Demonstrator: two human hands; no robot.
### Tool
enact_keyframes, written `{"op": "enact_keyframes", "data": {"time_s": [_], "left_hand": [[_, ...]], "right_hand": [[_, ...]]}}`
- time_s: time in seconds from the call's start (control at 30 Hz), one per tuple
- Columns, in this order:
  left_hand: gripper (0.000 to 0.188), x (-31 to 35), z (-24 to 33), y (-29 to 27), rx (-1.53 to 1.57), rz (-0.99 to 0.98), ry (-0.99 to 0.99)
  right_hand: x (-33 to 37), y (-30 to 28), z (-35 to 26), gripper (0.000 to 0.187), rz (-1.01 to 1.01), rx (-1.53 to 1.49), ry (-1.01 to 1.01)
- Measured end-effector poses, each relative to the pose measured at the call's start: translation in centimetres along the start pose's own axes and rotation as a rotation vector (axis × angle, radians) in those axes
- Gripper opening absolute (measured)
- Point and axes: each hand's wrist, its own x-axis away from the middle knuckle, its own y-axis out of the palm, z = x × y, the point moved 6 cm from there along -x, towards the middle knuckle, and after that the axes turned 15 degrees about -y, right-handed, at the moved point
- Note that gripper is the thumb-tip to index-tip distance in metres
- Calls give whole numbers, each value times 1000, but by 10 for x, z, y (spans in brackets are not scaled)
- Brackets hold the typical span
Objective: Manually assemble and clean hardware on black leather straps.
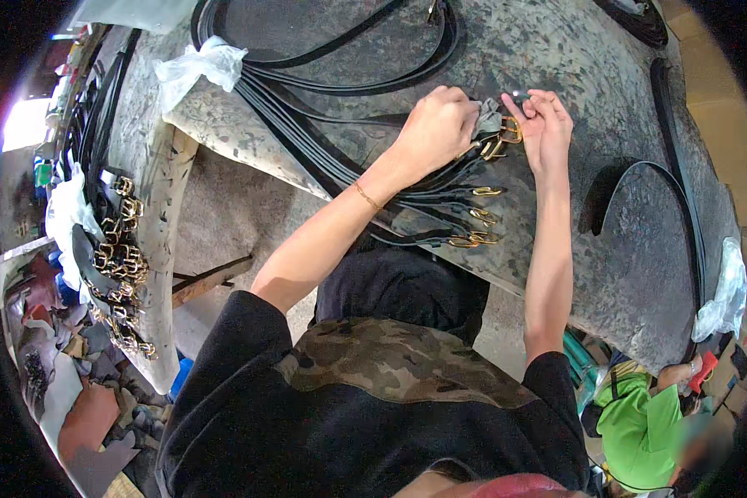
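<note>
My left hand (436,129) is closed around a crumpled grey cloth (489,118), which sits against the gold buckles. Just right of it is my right hand (546,133), with one digit stretched out to the left and the others loosely curled apart. A gold buckle (512,129) lies between the two hands, close to the right palm. I cannot make out the small shiny spot by the right fingertips. Black belts (295,137) run from the upper left beneath my left forearm. Their other gold buckles (483,217) lie fanned near the table's front edge.
White plastic (201,68) wraps the belt bundle on the dark, stained table (539,41). More buckled belts (123,261) hang at the left, above leather scraps (91,415). A curled black strap (639,170) lies right. A person in green (639,427) is at lower right.
</note>
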Motion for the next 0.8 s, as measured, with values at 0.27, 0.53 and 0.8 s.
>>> {"op": "enact_keyframes", "data": {"time_s": [0.27, 0.53, 0.8], "left_hand": [[30, 12, 9, -6, -96, -69, 174], [15, 0, 4, -19, -163, -339, 165], [21, 2, 10, -92, -142, -177, -7]], "right_hand": [[-7, -12, 0, 12, 51, -151, 49], [-5, -8, 3, 11, -19, -163, 61], [-4, -20, -7, 21, -77, -193, 4]]}}
